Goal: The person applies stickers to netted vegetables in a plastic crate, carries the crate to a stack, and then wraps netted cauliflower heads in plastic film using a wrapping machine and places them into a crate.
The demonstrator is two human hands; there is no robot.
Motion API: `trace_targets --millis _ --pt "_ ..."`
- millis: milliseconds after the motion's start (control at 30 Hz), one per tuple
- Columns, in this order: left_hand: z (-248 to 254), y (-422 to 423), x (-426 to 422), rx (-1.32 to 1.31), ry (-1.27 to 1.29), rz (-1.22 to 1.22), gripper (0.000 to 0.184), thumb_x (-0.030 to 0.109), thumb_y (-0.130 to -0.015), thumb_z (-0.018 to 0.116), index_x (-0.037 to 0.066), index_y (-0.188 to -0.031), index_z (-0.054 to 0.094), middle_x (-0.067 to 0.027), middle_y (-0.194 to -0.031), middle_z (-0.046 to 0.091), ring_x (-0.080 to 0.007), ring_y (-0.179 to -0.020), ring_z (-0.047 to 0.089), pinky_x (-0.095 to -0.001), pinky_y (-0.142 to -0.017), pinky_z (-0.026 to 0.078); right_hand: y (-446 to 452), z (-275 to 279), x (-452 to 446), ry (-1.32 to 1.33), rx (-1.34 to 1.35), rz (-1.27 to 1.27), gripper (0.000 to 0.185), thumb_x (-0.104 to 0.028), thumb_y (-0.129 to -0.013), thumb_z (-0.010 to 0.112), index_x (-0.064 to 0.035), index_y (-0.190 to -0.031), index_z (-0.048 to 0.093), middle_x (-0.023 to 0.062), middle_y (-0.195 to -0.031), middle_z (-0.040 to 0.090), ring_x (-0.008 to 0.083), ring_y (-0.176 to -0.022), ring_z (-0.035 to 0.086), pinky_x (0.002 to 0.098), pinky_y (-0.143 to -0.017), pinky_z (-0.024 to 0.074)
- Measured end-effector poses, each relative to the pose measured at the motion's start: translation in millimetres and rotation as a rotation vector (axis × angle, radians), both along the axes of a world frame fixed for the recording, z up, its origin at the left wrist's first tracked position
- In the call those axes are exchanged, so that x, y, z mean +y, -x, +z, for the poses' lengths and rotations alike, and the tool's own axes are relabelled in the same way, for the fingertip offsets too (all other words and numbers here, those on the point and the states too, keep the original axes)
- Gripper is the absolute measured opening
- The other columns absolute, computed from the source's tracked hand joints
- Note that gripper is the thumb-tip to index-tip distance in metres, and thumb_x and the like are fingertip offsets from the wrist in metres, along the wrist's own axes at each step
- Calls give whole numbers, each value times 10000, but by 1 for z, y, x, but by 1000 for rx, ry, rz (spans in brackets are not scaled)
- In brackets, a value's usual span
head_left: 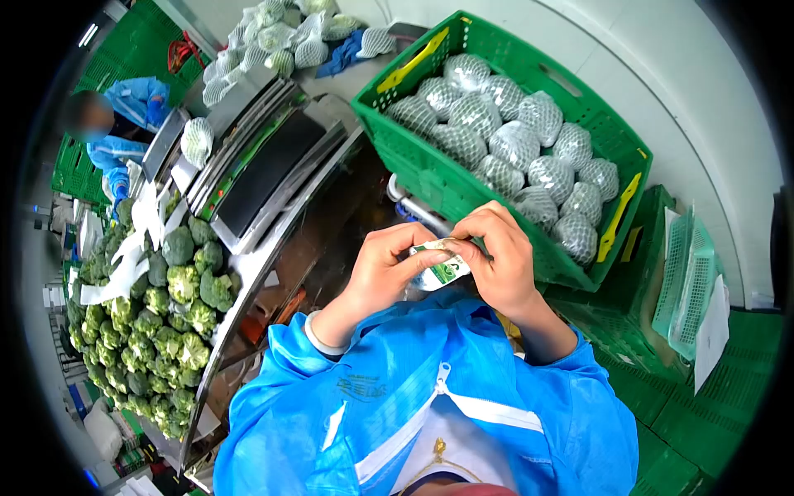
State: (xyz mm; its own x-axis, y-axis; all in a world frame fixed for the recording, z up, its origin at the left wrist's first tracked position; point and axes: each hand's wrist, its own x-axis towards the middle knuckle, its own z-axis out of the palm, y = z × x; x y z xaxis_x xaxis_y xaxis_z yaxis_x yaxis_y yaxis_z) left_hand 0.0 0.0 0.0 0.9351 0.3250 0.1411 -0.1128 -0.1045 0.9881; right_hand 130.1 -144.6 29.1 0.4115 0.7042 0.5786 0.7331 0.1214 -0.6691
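In front of my chest, both hands meet at a small white-and-green printed piece, a label or packet whose exact kind I cannot make out. My left hand pinches its left side between thumb and fingers. At its upper right edge, my right hand has thumb and forefinger closed on it. Just beyond the hands stands a green crate with yellow handles. Inside lie several round pieces of produce in foam nets and clear film.
To the left, a heap of broccoli covers a table beside a wrapping machine. Netted produce lies behind it. A co-worker in blue sleeves is at the far left. Green baskets and stacked crates stand right.
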Motion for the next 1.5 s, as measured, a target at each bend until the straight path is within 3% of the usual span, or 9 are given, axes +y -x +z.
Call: trace_targets --millis 167,400,767,900,967,1033,1167,1333,1500 --pt "16 -56 -15 42 -9 -54 164 137 -847 735 -8 -896 676 -57 -793 659 -85 -723 607 -251 -633 464 -65 24 -18 83 235 -128 108 -36 -835 706 -14 -885 612 95 -743 636 190 -647 629 301 -581 486" --pt "6 -74 64 123 -44 38 129 107 -888 676 -17 -914 651 -56 -807 637 -93 -720 574 -262 -623 446 -244 70 25 -128 405 -549 221 -151 -886 669 9 -1033 627 85 -904 684 139 -826 655 273 -743 522" --pt "-29 -167 182 100 315 64 108 122 -963 608 14 -961 608 19 -827 615 -35 -746 541 -214 -661 442 -428 -138 230 660 -185 -264 522 -180 -722 806 -70 -1144 520 134 -1132 636 297 -1064 612 401 -857 498" --pt "-39 -178 207 122 339 80 110 123 -963 609 13 -959 611 8 -847 629 -38 -752 549 -213 -664 446 -384 -107 230 652 -626 -576 466 -166 -721 748 -86 -1136 551 99 -1102 630 253 -1083 573 388 -906 469" --pt "-39 -189 210 95 400 84 106 118 -962 611 12 -957 612 1 -862 634 -41 -756 549 -214 -666 446 -386 -141 217 617 -713 -324 356 -192 -771 703 -69 -1100 647 87 -1125 636 250 -1097 568 377 -956 446" --pt "-46 -198 213 51 292 67 99 101 -955 617 3 -943 611 -16 -870 623 -50 -764 549 -216 -657 438 -368 -137 214 605 -595 -397 361 -205 -836 685 -54 -1161 645 88 -1174 648 253 -1124 579 373 -977 441" --pt "-46 -206 211 1 278 87 93 85 -942 631 -2 -910 618 -20 -832 604 -53 -737 546 -217 -640 433 -283 -37 218 311 774 66 357 -226 -885 688 -32 -1180 641 111 -1060 689 196 -950 660 317 -843 506" --pt "-25 -211 214 122 476 -226 414 15 -920 612 4 -1306 459 -96 -1262 504 -142 -1099 536 -284 -902 463 -206 -19 199 280 310 -79 141 -117 -855 690 -25 -933 616 132 -809 649 273 -699 655 365 -602 496" --pt "-47 -199 196 175 248 -37 99 78 -860 723 -1 -911 693 -21 -748 639 -50 -692 549 -240 -602 431 -190 -20 186 189 201 -127 172 -59 -789 736 -29 -895 604 104 -751 613 252 -622 613 353 -539 471"
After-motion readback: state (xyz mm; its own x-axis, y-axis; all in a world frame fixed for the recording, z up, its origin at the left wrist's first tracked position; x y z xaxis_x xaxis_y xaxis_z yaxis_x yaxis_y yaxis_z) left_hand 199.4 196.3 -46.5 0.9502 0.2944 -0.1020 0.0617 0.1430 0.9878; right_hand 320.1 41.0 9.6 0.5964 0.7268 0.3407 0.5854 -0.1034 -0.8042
